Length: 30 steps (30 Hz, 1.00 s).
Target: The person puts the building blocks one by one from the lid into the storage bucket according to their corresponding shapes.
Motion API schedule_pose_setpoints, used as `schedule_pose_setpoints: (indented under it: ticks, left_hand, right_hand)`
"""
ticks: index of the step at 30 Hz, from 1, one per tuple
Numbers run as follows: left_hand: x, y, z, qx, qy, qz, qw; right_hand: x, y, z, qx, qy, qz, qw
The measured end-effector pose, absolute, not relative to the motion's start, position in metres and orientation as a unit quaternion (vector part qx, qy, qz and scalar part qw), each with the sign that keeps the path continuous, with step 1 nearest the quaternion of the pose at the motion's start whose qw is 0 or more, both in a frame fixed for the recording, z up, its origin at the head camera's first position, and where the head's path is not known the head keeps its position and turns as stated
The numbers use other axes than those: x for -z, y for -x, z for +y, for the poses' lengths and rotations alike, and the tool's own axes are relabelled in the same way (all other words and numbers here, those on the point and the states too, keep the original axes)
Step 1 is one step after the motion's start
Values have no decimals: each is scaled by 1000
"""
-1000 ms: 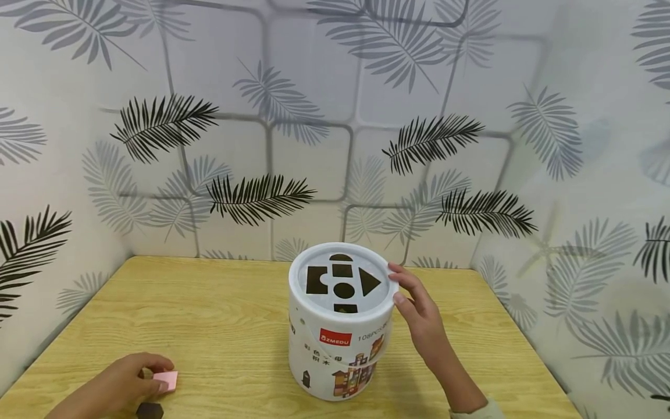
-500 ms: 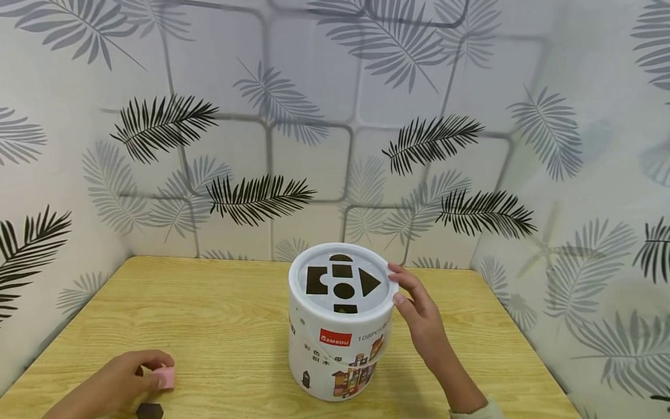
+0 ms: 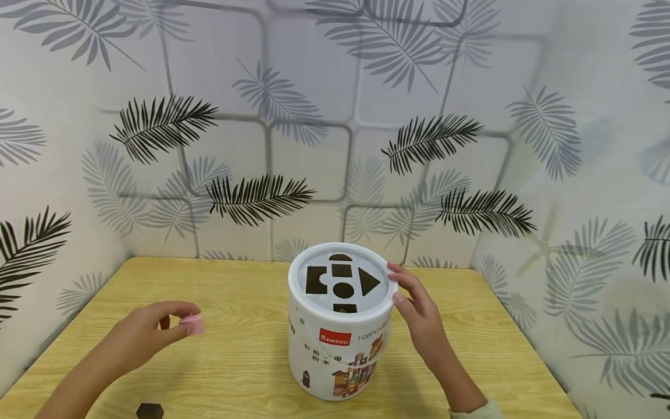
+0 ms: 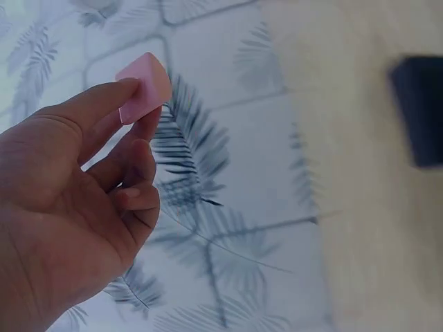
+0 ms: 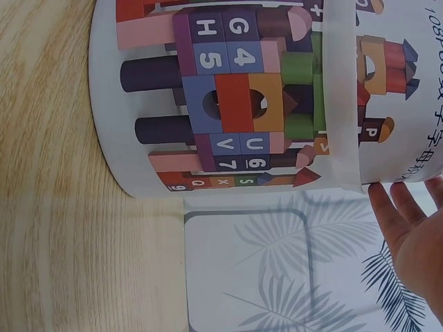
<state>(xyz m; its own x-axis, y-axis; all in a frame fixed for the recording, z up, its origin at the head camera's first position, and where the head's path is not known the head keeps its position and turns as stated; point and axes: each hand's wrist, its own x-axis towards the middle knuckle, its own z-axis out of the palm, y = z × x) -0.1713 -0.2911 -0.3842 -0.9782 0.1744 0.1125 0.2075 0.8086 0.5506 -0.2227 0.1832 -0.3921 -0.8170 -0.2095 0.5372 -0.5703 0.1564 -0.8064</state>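
Observation:
My left hand (image 3: 143, 334) pinches a small pink toy block (image 3: 193, 325) between thumb and fingers, held up over the left side of the table. The left wrist view shows the block (image 4: 144, 86) with one rounded side, at the tips of the thumb and forefinger. My right hand (image 3: 421, 317) rests against the right rim of a white toy-block bucket (image 3: 314, 349), its fingertips on the lid edge and fingers loosely extended. Shaped holes pierce the bucket's lid (image 3: 361, 256): a triangle, a circle, rectangles and others. From the right wrist view, fingers (image 5: 391, 218) touch the printed side.
A dark block (image 3: 149, 411) lies on the wooden table (image 3: 235, 361) near its front left. A thin white handle (image 5: 342, 97) hangs across the bucket's side. Leaf-patterned walls (image 3: 314, 157) enclose the table at the back and sides.
My left hand has gripped the pink block, lifted it from the table and carried it up and to the right. The right hand and the bucket have stayed in place.

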Motion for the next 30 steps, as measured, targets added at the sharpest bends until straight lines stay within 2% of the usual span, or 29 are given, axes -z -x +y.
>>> schedule_pose_setpoints:
  ticks: [11, 19, 30]
  left_hand:
    - [310, 193, -230, 222, 191, -950, 105]
    - [278, 215, -191, 236, 233, -937, 107]
    - [265, 251, -140, 261, 254, -926, 99]
  right_hand:
    - [394, 224, 184, -595, -264, -743, 156]
    - [393, 224, 184, -597, -262, -742, 155]
    - [393, 224, 184, -597, -266, -742, 152]
